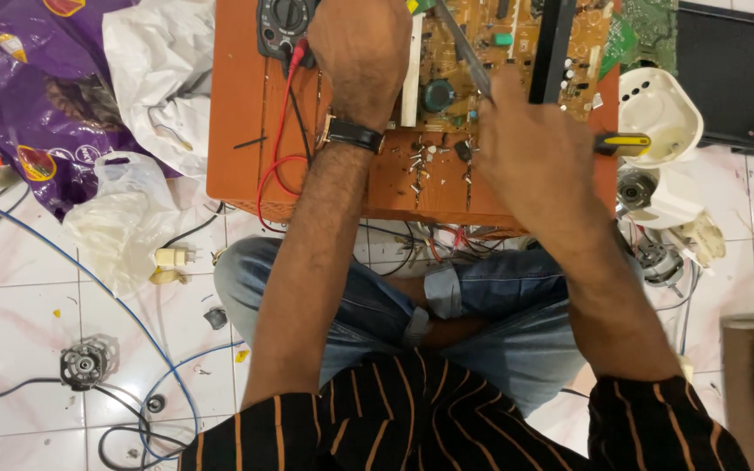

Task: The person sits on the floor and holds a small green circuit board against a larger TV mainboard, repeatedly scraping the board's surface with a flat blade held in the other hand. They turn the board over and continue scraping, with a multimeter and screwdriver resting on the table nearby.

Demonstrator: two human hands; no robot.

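Head view. My left hand [361,54] rests on the brown circuit board [482,61], which lies at the far edge of the orange wooden stool [237,113], beside the multimeter [285,24]; whether its fingers are curled or spread I cannot tell, since the back of the hand covers them. My right hand [530,148] is closed around a yellow-handled screwdriver [621,142], and a thin metal probe [464,48] slants from it onto the board. Risk, as I judge it: the probe could slip and bridge neighbouring contacts, or my wrist could sweep the loose screws [421,161] off the stool. The probe tip, the meter's upper half and the board's far edge are hidden or cut off.
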